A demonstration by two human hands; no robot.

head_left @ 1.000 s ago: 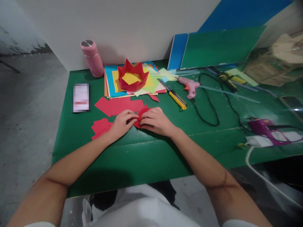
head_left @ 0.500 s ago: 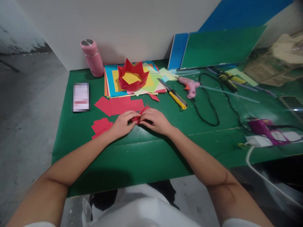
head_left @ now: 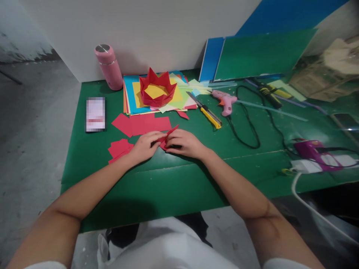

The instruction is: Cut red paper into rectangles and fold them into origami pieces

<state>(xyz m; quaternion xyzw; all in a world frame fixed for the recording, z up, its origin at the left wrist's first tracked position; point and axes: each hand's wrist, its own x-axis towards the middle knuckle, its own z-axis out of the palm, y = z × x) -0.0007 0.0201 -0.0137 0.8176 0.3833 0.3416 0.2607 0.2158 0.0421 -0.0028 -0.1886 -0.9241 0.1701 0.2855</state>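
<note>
Between my hands is a small piece of red paper (head_left: 163, 143), partly folded, one pointed edge sticking up to the right. My left hand (head_left: 147, 145) grips its left side, thumb and fingers closed on it. From the other side my right hand (head_left: 181, 144) pinches the same paper; the fingers cover much of it. Just beyond the hands lie flat red paper pieces (head_left: 143, 124), and left of my left wrist is a small heap of red paper (head_left: 119, 149). A red folded-paper ring with points (head_left: 157, 100) sits on a stack of coloured paper (head_left: 130, 101).
A yellow utility knife (head_left: 209, 114) and a pink glue gun (head_left: 226, 101) with a black cord lie right of the stack. At the left stand a pink bottle (head_left: 110, 69) and a blurred-out phone-like object (head_left: 95, 114). A power strip (head_left: 307, 165) sits at the right.
More of the red paper shows between my hands, its pointed edge now raised higher. My right fingers have shifted slightly on it; my left hand is nearly in the same place.
</note>
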